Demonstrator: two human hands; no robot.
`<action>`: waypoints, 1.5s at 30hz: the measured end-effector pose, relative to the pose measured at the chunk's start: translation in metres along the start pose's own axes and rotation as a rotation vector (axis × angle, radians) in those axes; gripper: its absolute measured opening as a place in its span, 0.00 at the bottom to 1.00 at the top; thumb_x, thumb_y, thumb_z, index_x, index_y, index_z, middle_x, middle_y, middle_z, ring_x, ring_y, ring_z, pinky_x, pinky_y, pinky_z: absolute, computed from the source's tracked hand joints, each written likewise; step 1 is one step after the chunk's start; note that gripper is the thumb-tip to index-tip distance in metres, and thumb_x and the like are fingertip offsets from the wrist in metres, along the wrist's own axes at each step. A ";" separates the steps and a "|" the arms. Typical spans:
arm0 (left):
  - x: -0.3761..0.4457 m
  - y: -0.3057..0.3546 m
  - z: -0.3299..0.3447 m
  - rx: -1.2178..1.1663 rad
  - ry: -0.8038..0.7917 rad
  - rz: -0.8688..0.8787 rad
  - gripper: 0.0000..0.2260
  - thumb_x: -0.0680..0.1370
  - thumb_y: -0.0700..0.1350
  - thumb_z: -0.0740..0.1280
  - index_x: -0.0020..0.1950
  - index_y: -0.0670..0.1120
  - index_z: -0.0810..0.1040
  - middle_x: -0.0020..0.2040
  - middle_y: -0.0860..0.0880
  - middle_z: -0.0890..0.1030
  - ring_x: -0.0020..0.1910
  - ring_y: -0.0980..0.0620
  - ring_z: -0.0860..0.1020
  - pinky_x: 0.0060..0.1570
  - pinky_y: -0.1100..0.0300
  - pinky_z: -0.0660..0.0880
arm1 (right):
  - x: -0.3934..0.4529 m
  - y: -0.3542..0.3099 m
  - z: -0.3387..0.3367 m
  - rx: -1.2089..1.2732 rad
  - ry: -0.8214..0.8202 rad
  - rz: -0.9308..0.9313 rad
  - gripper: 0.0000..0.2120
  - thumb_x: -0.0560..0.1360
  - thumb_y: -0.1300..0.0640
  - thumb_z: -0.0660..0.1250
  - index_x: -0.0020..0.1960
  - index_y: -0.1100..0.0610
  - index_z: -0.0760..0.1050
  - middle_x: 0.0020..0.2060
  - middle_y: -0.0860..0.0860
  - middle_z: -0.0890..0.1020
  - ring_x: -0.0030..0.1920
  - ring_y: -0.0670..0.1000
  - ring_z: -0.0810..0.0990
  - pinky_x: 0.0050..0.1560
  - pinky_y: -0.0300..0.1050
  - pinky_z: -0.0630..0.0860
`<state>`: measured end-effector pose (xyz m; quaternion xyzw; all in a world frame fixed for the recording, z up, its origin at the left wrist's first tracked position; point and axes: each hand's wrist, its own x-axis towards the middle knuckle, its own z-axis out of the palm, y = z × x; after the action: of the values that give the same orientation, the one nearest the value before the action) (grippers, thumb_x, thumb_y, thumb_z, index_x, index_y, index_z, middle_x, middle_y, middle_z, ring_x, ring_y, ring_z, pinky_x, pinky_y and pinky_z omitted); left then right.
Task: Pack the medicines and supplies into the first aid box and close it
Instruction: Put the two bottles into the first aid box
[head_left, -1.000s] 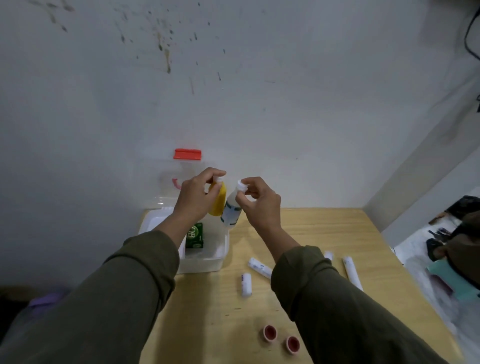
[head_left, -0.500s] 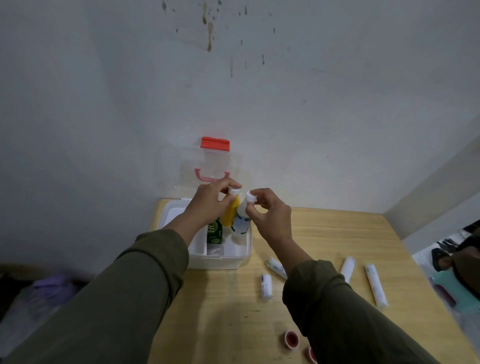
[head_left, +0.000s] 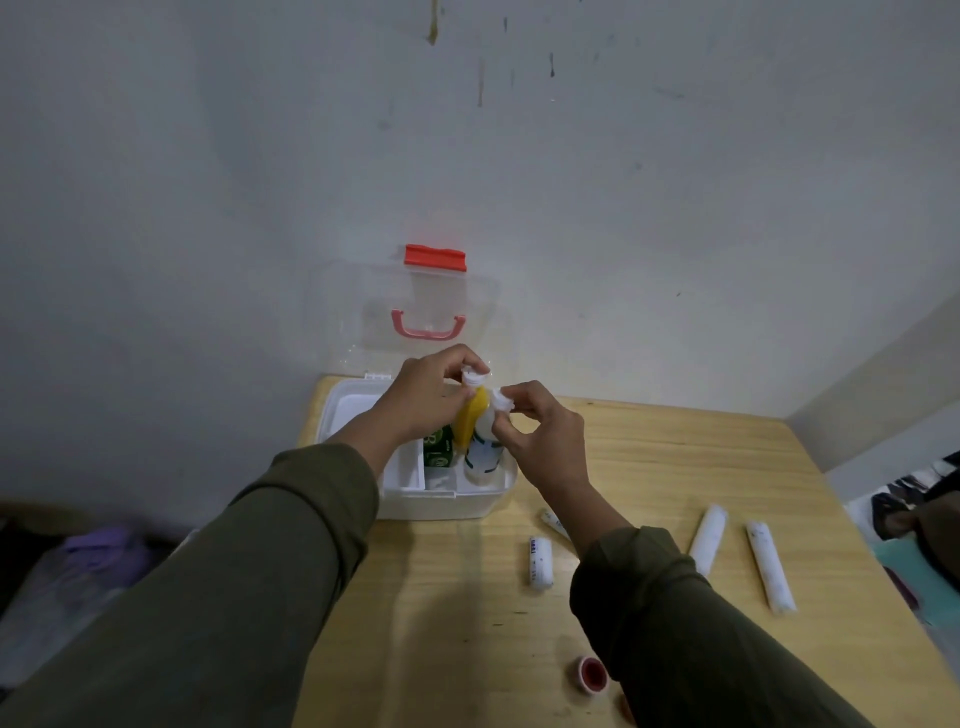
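Note:
The white first aid box (head_left: 441, 501) stands open at the table's back left, its clear lid (head_left: 431, 306) with red latch and pink handle leaning on the wall. My left hand (head_left: 426, 397) grips a yellow bottle (head_left: 471, 421) by its white cap, lowered into the box. My right hand (head_left: 540, 426) pinches the cap of a white bottle (head_left: 483, 452) standing in the box's right compartment. A green carton (head_left: 437, 451) sits inside beside them. White rolls (head_left: 540, 561) (head_left: 707, 538) (head_left: 770, 566) lie on the table to the right.
The wooden table (head_left: 649, 467) butts against a grey wall. A white tube (head_left: 555, 524) lies partly under my right forearm. A small red-centred tape roll (head_left: 592, 674) sits near the front edge. Clutter lies on the floor to the right and left.
Both hands have lowered the yellow and white bottles from above the box down into its right side. The view has tilted and shifted, showing more of the lid.

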<state>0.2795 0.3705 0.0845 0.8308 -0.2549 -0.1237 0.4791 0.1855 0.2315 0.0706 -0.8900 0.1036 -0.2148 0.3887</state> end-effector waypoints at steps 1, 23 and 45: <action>0.000 -0.002 0.001 0.007 -0.013 0.001 0.11 0.76 0.41 0.66 0.52 0.58 0.75 0.58 0.51 0.79 0.56 0.53 0.76 0.47 0.65 0.70 | -0.001 0.001 0.000 -0.007 -0.003 -0.008 0.10 0.68 0.61 0.72 0.50 0.57 0.78 0.45 0.49 0.84 0.45 0.43 0.80 0.44 0.26 0.71; 0.002 -0.021 0.018 0.089 -0.005 0.073 0.13 0.76 0.39 0.67 0.59 0.51 0.80 0.60 0.49 0.80 0.57 0.51 0.78 0.59 0.59 0.74 | -0.004 0.015 0.008 -0.239 -0.129 -0.169 0.14 0.66 0.56 0.73 0.50 0.56 0.75 0.47 0.54 0.81 0.48 0.53 0.76 0.44 0.41 0.69; -0.011 0.027 0.003 0.135 0.096 0.030 0.16 0.77 0.40 0.67 0.64 0.52 0.76 0.61 0.46 0.79 0.58 0.49 0.78 0.58 0.55 0.76 | -0.013 0.015 -0.036 -0.181 -0.077 -0.105 0.27 0.68 0.53 0.73 0.65 0.51 0.70 0.53 0.50 0.80 0.55 0.50 0.75 0.53 0.40 0.67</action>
<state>0.2609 0.3630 0.1054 0.8622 -0.2520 -0.0591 0.4355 0.1574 0.2031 0.0775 -0.9334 0.0607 -0.1901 0.2984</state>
